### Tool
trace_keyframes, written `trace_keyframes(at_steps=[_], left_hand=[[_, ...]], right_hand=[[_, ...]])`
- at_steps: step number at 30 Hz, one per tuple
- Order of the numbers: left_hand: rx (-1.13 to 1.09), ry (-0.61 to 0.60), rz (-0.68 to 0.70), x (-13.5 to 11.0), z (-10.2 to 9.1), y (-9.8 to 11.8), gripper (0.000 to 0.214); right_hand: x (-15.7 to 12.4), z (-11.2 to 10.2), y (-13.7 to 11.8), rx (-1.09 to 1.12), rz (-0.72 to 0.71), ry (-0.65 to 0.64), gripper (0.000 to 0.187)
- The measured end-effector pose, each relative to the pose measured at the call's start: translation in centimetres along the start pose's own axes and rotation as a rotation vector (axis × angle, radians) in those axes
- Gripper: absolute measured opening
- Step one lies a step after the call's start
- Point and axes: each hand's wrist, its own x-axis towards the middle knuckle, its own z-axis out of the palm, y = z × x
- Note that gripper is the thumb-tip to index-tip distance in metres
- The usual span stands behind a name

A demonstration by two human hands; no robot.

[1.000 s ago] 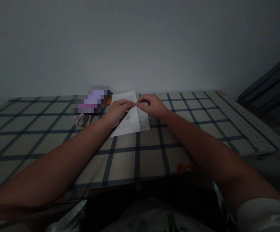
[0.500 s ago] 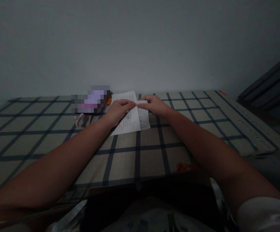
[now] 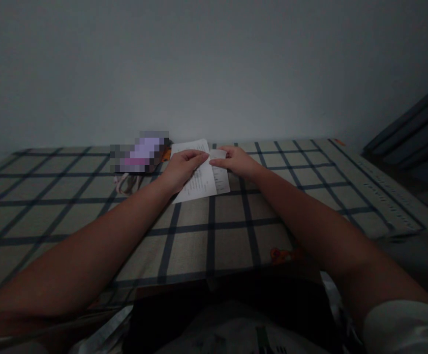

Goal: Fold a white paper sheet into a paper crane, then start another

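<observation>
Head view: the paper (image 3: 202, 181) is resting near the checked cloth's (image 3: 229, 248) far edge; left hand (image 3: 180, 168) and right hand (image 3: 241, 162) are pinching it, nearly closed. Room is stretching toward the cloth's right edge.

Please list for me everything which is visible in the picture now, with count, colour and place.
printed paper: sheet count unclear, white with dark print, between both hands
blurred object: one, purple and pink, left of the paper
strap: one, pale pink, at the near side of the blurred object
checked cloth: one, beige with dark blue lines, under the paper
orange figure: one, orange, near edge of the cloth
wall: one, grey, behind
folded fabric: one, dark grey, far right
white sleeve: one, white, lower right
left hand: one, bare, pinching the paper
right hand: one, bare, pinching the paper
</observation>
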Motion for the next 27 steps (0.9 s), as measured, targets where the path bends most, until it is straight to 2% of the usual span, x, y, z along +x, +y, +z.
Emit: trace_keyframes(at_steps=[6,14,23,27], left_hand=[[0.041,-0.046,-0.088,0.0,-0.1,0.0,0.034],[0.084,-0.024,-0.008,0.1,-0.2,-0.4,0.031],[0.138,-0.025,-0.073,-0.4,0.0,0.3,0.022],[0.071,-0.015,-0.077,-0.3,0.0,0.2,0.022]], right_hand=[[0.0,-0.3,0.1,0.029,0.035,0.018,0.031],[-0.1,0.0,0.1,0.201,0.097,-0.008,0.024],[0.1,-0.3,0.7,0.107,0.078,-0.004,0.027],[-0.2,0.1,-0.3,-0.071,-0.031,0.030,0.025]])
